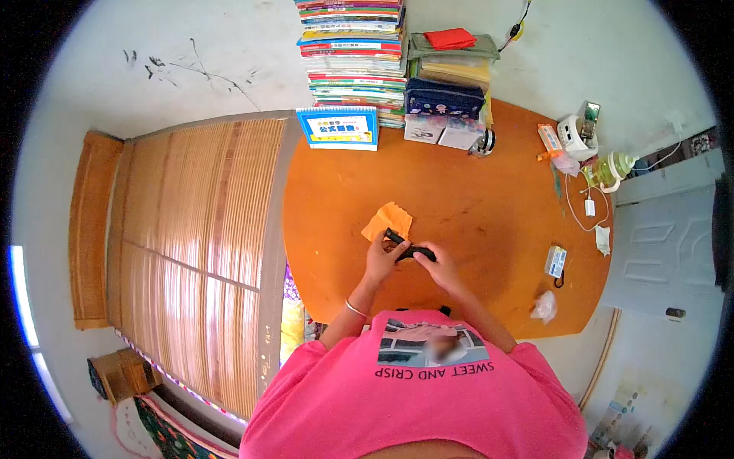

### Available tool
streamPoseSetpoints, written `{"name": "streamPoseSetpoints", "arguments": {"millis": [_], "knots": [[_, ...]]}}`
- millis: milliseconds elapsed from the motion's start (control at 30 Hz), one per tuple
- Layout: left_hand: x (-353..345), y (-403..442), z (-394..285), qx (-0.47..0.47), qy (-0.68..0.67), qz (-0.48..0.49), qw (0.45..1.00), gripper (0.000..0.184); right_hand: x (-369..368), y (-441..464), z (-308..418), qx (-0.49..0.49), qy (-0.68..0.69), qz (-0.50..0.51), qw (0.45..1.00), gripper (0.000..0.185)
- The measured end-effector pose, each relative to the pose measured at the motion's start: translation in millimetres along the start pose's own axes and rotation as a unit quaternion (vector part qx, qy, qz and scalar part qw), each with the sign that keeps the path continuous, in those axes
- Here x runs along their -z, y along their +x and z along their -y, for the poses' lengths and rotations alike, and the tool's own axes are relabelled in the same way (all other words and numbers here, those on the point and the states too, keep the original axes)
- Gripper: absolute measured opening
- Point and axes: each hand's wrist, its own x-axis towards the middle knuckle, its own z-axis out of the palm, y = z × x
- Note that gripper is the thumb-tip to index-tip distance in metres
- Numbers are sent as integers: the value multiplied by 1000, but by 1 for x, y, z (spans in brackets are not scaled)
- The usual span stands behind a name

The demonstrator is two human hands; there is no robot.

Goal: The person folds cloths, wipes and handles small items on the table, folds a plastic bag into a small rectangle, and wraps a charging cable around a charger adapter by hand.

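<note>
While together, hands [380,261] [437,266] inside table edge [550,334]

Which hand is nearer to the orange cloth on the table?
The left. The left hand is right at the near edge of the orange cloth; whether they touch is unclear. The right hand is farther off, to the cloth's right and nearer the body.

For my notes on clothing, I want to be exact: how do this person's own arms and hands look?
The left hand and right hand are gloveless. A thin, pale bracelet circles the left wrist; none shows on the right. The sleeves are short and pink.
</note>
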Motion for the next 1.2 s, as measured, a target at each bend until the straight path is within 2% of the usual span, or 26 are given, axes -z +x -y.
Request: {"name": "streamPoseSetpoints", "arguments": {"millis": [33, 100, 133, 167, 200, 267, 300, 367, 400, 433, 500, 533, 567, 633, 667, 733, 767, 800, 833, 867, 933, 967, 1000, 1067, 1133, 1200], "knots": [[9, 4, -5, 2, 0, 5, 1000, 40, -6, 4, -6, -4, 0, -4, 1000, 23], [26, 14, -20, -124, 24, 99, 987, 41, -15, 12, -17, 84, 85, 8, 993, 26], [30, 18, -30, -136, 48, 116, 983, 38, -16, 15, -11, 113, 113, 11, 987, 27], [36, 21, -40, -132, 50, 121, 983, 38, -9, 15, -6, 42, 126, 83, 988, 30], [42, 22, -62, -105, 38, 182, 977, 38, -4, 15, 8, -28, 139, 154, 978, 34], [69, 46, -78, -19, 56, 287, 956, 47, 4, 18, 40, -36, 159, 151, 975, 32], [67, 51, -75, -18, 58, 293, 954, 47, 6, 20, 49, -42, 177, 153, 971, 31], [57, 59, -69, -45, -96, 245, 964, 55, 2, 28, 53, -48, 218, 102, 969, 28], [50, 65, -63, 8, -149, 283, 947, 53, -2, 32, 56, -50, 259, 56, 963, 26], [42, 62, -68, 8, -147, 290, 946, 53, -6, 37, 54, -49, 259, 50, 963, 26], [24, 50, -74, -56, -57, 256, 963, 44, -18, 48, 48, -42, 290, -77, 953, 25], [16, 56, -57, -114, 52, 194, 973, 39, -29, 51, 66, -4, 285, -157, 946, 24], [13, 63, -42, -110, 53, 199, 972, 39, -34, 55, 56, -7, 286, -161, 944, 24], [10, 62, -49, -56, 61, 159, 984, 30, -43, 67, 29, 47, 110, -206, 971, 24], [7, 59, -52, -97, 4, 120, 988, 23, -43, 71, 20, 45, 112, -209, 970, 24], [13, 66, -61, -98, 63, 126, 985, 21, -38, 78, 16, -40, -36, -160, 986, 33], [14, 73, -66, -99, 121, 129, 979, 19, -38, 81, 15, -41, -36, -162, 985, 33], [12, 87, -66, -101, 122, 132, 979, 19, -38, 85, 16, 1, 2, -185, 983, 38], [9, 109, -62, -210, 153, 100, 961, 21, -37, 88, 18, 41, 41, -208, 976, 43], [5, 132, -57, -315, 181, 66, 929, 22, -34, 86, 19, 40, 40, -212, 976, 43], [-7, 190, -55, -283, 28, -1, 959, 27, -22, 75, 17, 69, 80, -268, 958, 45], [-12, 216, -47, -285, 24, 2, 958, 27, -15, 67, 9, 70, 76, -271, 957, 45], [-17, 242, -41, -320, -4, -84, 943, 29, -8, 56, -7, 18, 63, -252, 965, 43], [-26, 264, -48, -357, -37, -166, 918, 31, 3, 32, -40, -66, 67, -242, 966, 37], [-33, 263, -55, -351, 206, -260, 875, 33, 14, 2, -51, -109, 90, -250, 958, 28], [-38, 284, -46, -359, 228, -271, 863, 33, 23, -25, -57, -120, 99, -258, 954, 25]]}}
